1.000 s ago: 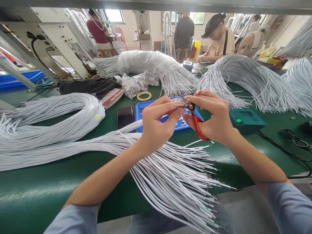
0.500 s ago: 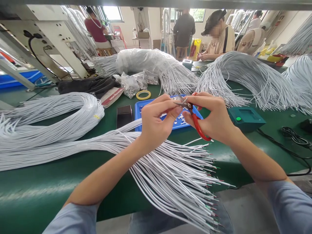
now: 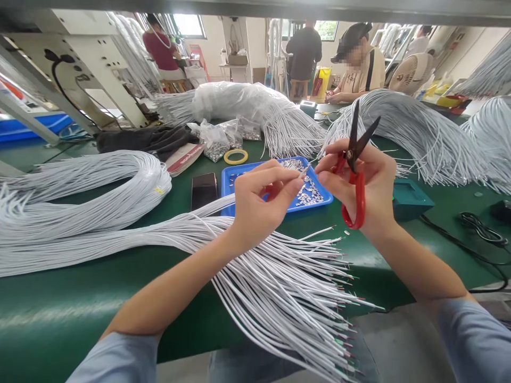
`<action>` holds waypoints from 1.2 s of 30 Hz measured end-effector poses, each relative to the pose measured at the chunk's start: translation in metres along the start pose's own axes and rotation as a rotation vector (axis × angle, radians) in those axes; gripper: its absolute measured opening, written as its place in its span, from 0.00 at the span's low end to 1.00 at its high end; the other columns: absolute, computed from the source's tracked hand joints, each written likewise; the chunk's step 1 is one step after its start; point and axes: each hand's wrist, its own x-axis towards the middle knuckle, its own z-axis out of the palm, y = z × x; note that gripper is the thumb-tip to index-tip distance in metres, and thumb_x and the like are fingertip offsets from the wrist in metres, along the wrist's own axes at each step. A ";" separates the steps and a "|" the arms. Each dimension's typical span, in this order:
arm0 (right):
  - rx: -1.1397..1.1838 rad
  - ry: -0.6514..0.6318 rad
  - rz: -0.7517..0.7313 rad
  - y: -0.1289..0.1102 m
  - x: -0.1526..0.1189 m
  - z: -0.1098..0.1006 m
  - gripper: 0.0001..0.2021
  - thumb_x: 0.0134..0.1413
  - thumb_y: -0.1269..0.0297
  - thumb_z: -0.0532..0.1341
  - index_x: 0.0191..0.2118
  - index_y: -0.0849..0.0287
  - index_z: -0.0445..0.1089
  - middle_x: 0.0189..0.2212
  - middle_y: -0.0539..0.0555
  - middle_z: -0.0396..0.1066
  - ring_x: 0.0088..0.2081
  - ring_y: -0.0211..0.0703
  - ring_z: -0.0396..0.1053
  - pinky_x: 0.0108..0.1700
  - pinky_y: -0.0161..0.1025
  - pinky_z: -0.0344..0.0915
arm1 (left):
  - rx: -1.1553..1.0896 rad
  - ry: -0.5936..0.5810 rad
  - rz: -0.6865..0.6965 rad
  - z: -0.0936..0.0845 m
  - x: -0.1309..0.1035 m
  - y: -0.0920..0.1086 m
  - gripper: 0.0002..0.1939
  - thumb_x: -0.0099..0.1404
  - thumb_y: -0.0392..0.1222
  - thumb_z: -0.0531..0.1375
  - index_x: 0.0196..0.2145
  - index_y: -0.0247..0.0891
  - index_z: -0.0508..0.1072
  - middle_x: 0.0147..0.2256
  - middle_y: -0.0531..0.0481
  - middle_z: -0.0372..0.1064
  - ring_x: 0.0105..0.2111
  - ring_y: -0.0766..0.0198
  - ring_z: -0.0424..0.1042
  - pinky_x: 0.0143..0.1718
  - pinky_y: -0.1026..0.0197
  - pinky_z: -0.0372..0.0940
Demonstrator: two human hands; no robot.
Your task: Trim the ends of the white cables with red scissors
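My left hand [image 3: 263, 197] pinches a thin white cable [image 3: 305, 170] between thumb and fingertips, its end pointing up to the right. My right hand [image 3: 367, 186] holds scissors [image 3: 352, 157] with red handles, the dark blades spread and pointing upward. The thumb and forefinger of that hand come close to the cable's end; whether they touch it I cannot tell. Beneath both hands is a blue tray [image 3: 275, 212] of small metal parts [image 3: 311, 192]. Below my left hand, a bundle of white cables [image 3: 279, 271] fans out to the right, showing coloured wire tips.
A coiled cable bundle [image 3: 136, 181] lies left, near a phone [image 3: 204, 190] and yellow tape roll [image 3: 235, 156]. Behind are bagged metal parts [image 3: 215, 143] and more cable bundles [image 3: 399, 122]. A green box [image 3: 413, 199] stands right. A co-worker [image 3: 359, 69] sits across the table.
The scissors have swung away from the cable, from pointing left at it to pointing upward in my right hand. That hand has shifted slightly right; my left hand stays nearly in place.
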 end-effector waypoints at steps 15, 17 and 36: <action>-0.150 -0.001 -0.030 -0.004 -0.005 0.005 0.10 0.46 0.71 0.66 0.36 0.54 0.69 0.26 0.46 0.72 0.28 0.36 0.70 0.31 0.37 0.69 | 0.014 -0.058 0.056 0.005 -0.003 0.000 0.03 0.59 0.34 0.64 0.28 0.37 0.78 0.21 0.54 0.66 0.21 0.73 0.60 0.20 0.67 0.56; -0.151 0.002 -0.032 -0.004 -0.005 0.005 0.10 0.46 0.71 0.65 0.36 0.53 0.70 0.26 0.46 0.71 0.27 0.36 0.69 0.30 0.37 0.68 | 0.005 -0.072 0.043 0.005 -0.003 0.001 0.04 0.60 0.35 0.64 0.28 0.38 0.79 0.21 0.54 0.67 0.20 0.73 0.59 0.20 0.67 0.55; -0.009 -0.253 -0.217 0.016 0.012 -0.011 0.09 0.46 0.68 0.67 0.35 0.50 0.71 0.26 0.45 0.72 0.27 0.36 0.67 0.39 0.42 0.69 | -0.486 -0.559 -0.322 -0.001 0.005 -0.003 0.17 0.65 0.50 0.60 0.29 0.33 0.76 0.18 0.54 0.61 0.19 0.73 0.58 0.21 0.68 0.53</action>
